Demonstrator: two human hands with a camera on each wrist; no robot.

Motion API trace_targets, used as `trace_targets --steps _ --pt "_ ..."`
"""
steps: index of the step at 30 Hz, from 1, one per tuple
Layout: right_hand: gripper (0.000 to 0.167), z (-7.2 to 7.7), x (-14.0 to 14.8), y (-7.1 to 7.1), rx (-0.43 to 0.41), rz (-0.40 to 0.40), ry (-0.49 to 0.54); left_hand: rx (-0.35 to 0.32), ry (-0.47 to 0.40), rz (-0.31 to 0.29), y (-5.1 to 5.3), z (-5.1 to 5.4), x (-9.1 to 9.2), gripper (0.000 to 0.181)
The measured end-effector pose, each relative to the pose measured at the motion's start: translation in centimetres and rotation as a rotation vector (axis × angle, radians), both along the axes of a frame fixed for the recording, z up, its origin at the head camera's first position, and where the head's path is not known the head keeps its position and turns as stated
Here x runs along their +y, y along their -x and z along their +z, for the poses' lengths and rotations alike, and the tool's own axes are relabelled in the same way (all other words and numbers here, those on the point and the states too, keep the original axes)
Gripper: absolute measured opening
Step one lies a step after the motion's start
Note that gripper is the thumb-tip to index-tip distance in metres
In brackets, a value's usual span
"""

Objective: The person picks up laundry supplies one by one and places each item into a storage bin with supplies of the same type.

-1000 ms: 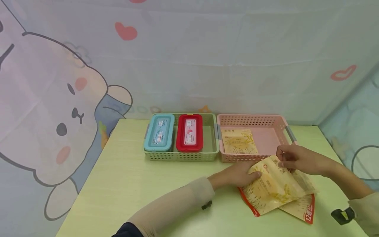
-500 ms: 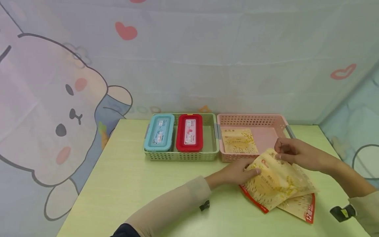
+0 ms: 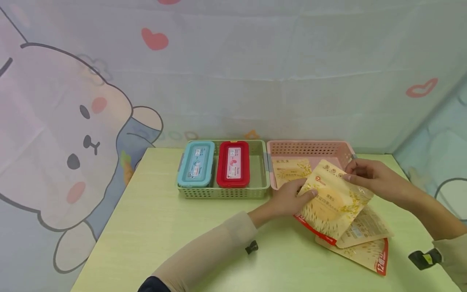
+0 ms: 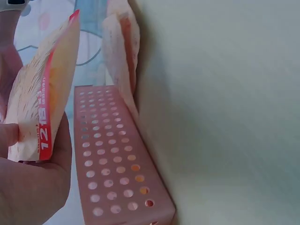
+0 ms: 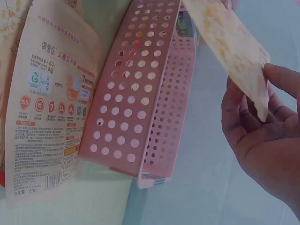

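Access to the pink basket (image 3: pixel 306 148) from the front is obstructed by the held bag (image 3: pixel 328 200), the left hand (image 3: pixel 286 198) and the right hand (image 3: pixel 375 176). A second bag (image 3: pixel 288 170) occupies its left end. The green basket (image 3: pixel 259 162) admits fingers right of the red box (image 3: pixel 233 165). Clearance between the held bag and the loose bags (image 3: pixel 363 233) appears slight, though depth is hard to judge. Table (image 3: pixel 157 227) left of the left sleeve (image 3: pixel 208 251) offers wide passage.

Beige sleeves (image 3: pixel 211 248) are worn, with dark navy cloth (image 3: pixel 156 284) above the left one and a small black tab (image 3: pixel 251 247) by each cuff (image 3: pixel 249 228), the right tab (image 3: pixel 420 260) marked yellow-green.
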State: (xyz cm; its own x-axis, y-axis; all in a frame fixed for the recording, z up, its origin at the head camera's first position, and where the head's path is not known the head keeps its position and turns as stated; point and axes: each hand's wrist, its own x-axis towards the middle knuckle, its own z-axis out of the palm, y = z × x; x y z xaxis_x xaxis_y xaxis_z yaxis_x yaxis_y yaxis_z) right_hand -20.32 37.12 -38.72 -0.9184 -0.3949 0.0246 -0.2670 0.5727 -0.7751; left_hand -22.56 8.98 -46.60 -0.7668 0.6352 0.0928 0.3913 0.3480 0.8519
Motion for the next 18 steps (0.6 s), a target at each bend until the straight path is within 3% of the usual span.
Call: trace_targets --steps 3,9,13,18 --pt "0.011 0.3 0.2 0.2 -0.009 -0.034 -0.004 -0.005 -0.020 0.052 0.2 0.5 -0.2 0.053" --pt "0.017 0.3 0.6 0.6 -0.069 -0.068 0.106 0.013 -0.149 0.165 0.8 1.4 -0.6 0.038" --pt "0.015 -0.1 0.7 0.7 -0.129 -0.043 0.210 -0.036 -0.250 0.224 1.4 1.8 -0.7 0.034" --pt "0.018 -0.6 0.3 0.7 -0.176 0.000 0.248 -0.087 -0.276 0.256 1.8 1.9 -0.9 0.038"
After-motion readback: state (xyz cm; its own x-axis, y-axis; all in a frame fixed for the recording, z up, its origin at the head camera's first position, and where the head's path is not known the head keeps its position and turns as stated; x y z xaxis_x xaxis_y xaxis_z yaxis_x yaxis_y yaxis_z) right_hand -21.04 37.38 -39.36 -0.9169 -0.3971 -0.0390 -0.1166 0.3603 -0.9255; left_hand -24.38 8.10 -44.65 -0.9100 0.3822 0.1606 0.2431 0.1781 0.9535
